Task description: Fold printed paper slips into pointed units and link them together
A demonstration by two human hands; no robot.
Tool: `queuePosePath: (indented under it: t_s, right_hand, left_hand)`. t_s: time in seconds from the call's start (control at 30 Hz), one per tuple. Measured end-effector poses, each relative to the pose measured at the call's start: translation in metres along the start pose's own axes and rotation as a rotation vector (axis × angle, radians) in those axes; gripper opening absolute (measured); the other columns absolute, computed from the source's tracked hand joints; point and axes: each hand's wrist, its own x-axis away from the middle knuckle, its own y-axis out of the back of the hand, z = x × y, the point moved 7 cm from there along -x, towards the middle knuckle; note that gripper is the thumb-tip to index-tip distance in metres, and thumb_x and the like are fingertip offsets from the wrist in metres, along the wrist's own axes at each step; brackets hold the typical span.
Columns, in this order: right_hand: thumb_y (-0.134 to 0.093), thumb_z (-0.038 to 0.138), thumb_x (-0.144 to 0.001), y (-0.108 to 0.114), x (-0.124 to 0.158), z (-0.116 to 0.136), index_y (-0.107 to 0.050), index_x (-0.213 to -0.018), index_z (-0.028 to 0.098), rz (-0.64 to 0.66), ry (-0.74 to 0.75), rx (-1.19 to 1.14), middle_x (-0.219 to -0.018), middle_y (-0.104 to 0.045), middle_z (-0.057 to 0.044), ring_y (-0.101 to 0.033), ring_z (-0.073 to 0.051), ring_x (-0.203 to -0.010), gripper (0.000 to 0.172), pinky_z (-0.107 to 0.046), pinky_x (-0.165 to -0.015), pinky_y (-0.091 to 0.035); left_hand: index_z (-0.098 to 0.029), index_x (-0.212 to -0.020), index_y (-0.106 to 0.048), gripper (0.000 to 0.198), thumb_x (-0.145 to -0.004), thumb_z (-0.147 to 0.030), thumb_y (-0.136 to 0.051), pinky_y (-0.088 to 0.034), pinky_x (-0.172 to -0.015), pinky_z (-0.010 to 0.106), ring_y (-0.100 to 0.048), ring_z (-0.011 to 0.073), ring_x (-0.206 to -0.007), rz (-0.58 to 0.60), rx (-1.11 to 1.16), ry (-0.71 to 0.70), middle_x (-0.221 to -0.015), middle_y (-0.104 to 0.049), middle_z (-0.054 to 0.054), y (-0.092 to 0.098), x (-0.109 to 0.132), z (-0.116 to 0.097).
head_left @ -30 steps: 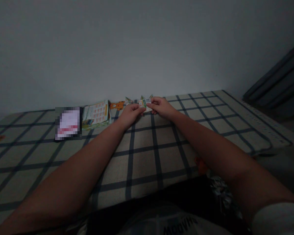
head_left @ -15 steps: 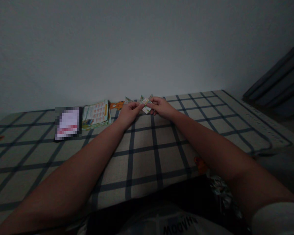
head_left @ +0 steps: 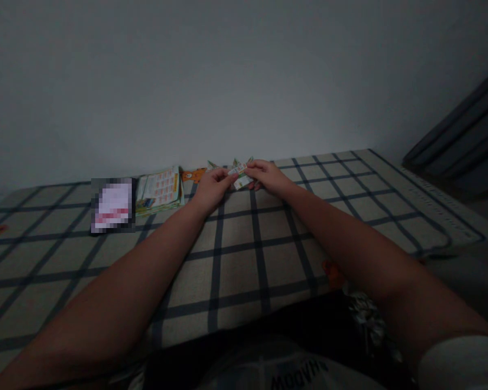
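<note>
Between my hands, a little above the far part of the table, is a small folded piece of printed paper (head_left: 241, 180), white with green and orange print. My left hand (head_left: 214, 185) pinches its left side between thumb and fingers. On the right side, my right hand (head_left: 267, 176) grips it the same way, thumb on top and fingers curled below. Just behind the hands, pointed folded paper pieces (head_left: 211, 164) stick up near the wall, partly hidden by my fingers.
A stack of printed sheets (head_left: 159, 189) lies left of my hands. Beside it is a dark-edged device with a blurred screen (head_left: 114, 206). The checked tablecloth (head_left: 238, 276) reaches to the pale wall (head_left: 244, 81). Dark grey fabric (head_left: 463, 130) hangs at the right.
The folded paper has turned in my fingers and now looks more rectangular than the diamond shape before. Both hands stay in nearly the same place.
</note>
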Motion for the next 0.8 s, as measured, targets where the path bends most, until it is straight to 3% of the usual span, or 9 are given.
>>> queuePosePath:
  t_s: [0.1, 0.27, 0.43, 0.57, 0.67, 0.8]
  right_hand:
    - [-0.072, 0.019, -0.094, 0.001, -0.001, 0.000, -0.071, -0.098, 0.018, 0.003, 0.029, 0.016, -0.073, -0.068, 0.002, -0.059, -0.010, -0.060, 0.004, -0.018, -0.050, -0.049]
    - [-0.073, 0.021, -0.095, 0.001, -0.002, -0.002, -0.067, -0.086, 0.017, 0.004, 0.054, 0.044, -0.071, -0.066, 0.001, -0.058, -0.010, -0.058, 0.012, -0.020, -0.054, -0.051]
    - [-0.072, 0.019, -0.095, 0.001, -0.003, -0.003, -0.059, -0.081, 0.018, 0.006, 0.045, 0.045, -0.064, -0.063, 0.003, -0.058, -0.009, -0.055, 0.019, -0.019, -0.054, -0.051]
    - [-0.076, 0.018, -0.090, -0.002, -0.004, -0.007, -0.059, -0.086, 0.018, 0.038, 0.035, 0.005, -0.069, -0.066, 0.003, -0.063, -0.010, -0.059, 0.017, -0.017, -0.052, -0.050]
    - [-0.078, 0.017, -0.089, -0.005, -0.003, -0.008, -0.061, -0.092, 0.018, 0.072, 0.040, -0.009, -0.073, -0.070, 0.002, -0.066, -0.010, -0.062, 0.017, -0.017, -0.055, -0.051]
    - [-0.073, 0.015, -0.094, -0.007, -0.001, -0.006, -0.057, -0.083, 0.018, 0.102, 0.054, 0.015, -0.066, -0.069, 0.001, -0.067, -0.011, -0.061, 0.020, -0.018, -0.057, -0.052]
  left_hand:
    - [-0.021, -0.063, -0.058, 0.038, -0.076, -0.051, -0.078, -0.029, -0.056, 0.030, -0.041, 0.0125, -0.056, 0.032, -0.018, 0.010, -0.059, -0.051, -0.002, -0.003, 0.001, 0.000]
    - [-0.021, -0.063, -0.057, 0.041, -0.078, -0.054, -0.076, -0.028, -0.056, 0.029, -0.040, 0.0124, -0.055, 0.013, -0.012, 0.036, -0.058, -0.050, -0.003, -0.003, 0.003, -0.003]
    - [-0.021, -0.066, -0.061, 0.042, -0.083, -0.057, -0.074, -0.031, -0.058, 0.029, -0.043, 0.0133, -0.059, 0.000, -0.066, -0.039, -0.060, -0.051, -0.003, -0.001, 0.003, -0.010]
    - [-0.020, -0.069, -0.066, 0.042, -0.085, -0.058, -0.072, -0.030, -0.059, 0.030, -0.043, 0.0143, -0.060, 0.028, -0.146, -0.060, -0.061, -0.051, -0.002, -0.002, 0.001, -0.008]
    - [-0.020, -0.072, -0.069, 0.039, -0.084, -0.057, -0.074, -0.032, -0.059, 0.030, -0.045, 0.0148, -0.062, 0.027, -0.105, -0.059, -0.062, -0.054, -0.002, -0.001, 0.000, -0.005]
    - [-0.020, -0.076, -0.074, 0.039, -0.080, -0.058, -0.078, -0.033, -0.060, 0.030, -0.047, 0.0147, -0.061, 0.042, -0.006, -0.027, -0.063, -0.057, -0.001, -0.003, 0.000, -0.002]
